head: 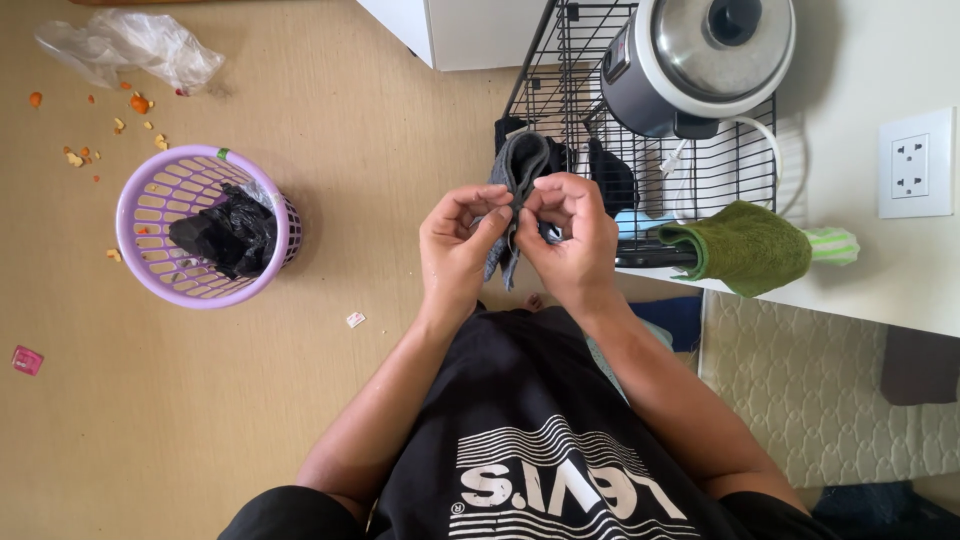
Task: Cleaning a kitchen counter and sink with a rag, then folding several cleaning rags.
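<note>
Nearest the camera, black shirt (540,440) and both forearms reaching forward. Left hand (462,240) and right hand (572,235) meet mid-air above the floor (330,400), each pinching the grey sock (518,175) between thumb and fingertips at about its middle. Sock hangs folded over the fingers, upper part bunched above, lower end dangling between the wrists; not resting on anything. Looks like mid-handling: cloth gathered but not neatly folded or rolled, nothing set down yet.

Left, near the floor's left edge, purple basket (140,215) with a black bag (225,230) inside; orange scraps (120,115) and a clear bag (135,42) beyond it, pink bit (27,360) at the edge. Behind the hands, wire rack (590,80) with dark cloths, rice cooker (705,55) on top. Right, green towel (750,245) over the counter edge, wall socket (915,165) beyond.
</note>
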